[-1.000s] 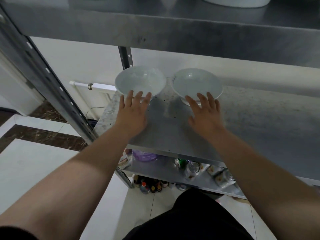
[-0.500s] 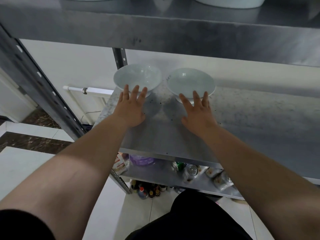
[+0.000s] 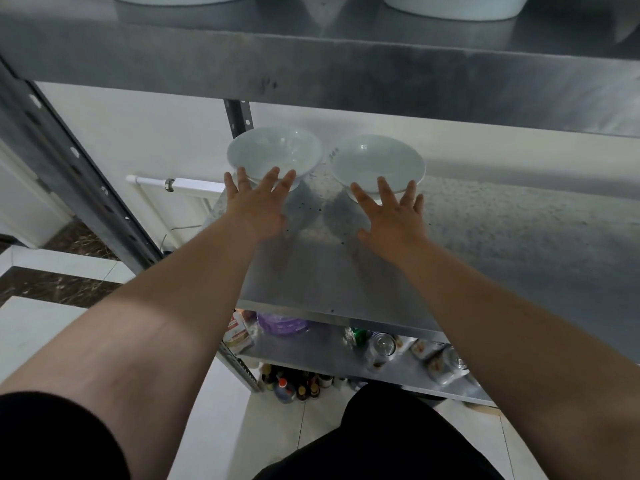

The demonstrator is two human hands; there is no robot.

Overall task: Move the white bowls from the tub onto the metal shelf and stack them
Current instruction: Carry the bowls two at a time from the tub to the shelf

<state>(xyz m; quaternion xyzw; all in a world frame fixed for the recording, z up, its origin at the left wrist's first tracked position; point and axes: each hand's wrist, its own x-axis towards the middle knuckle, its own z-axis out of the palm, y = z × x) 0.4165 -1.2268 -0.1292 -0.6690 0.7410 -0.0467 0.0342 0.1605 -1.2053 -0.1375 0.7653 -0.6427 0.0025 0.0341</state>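
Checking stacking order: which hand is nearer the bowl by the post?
Left. The left hand is at the near rim of the post-side bowl; the right hand, at the other bowl.

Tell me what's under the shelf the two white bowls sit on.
A lower shelf carries a purple container, a can and small packets; bottles stand on the floor below. The bowl shelf and the right forearm hide the rest.

The shelf [image 3: 519,244] carries two upright bowls, just apart. The left bowl [image 3: 273,150] sits at eleven o'clock, the right bowl [image 3: 377,161] at twelve.
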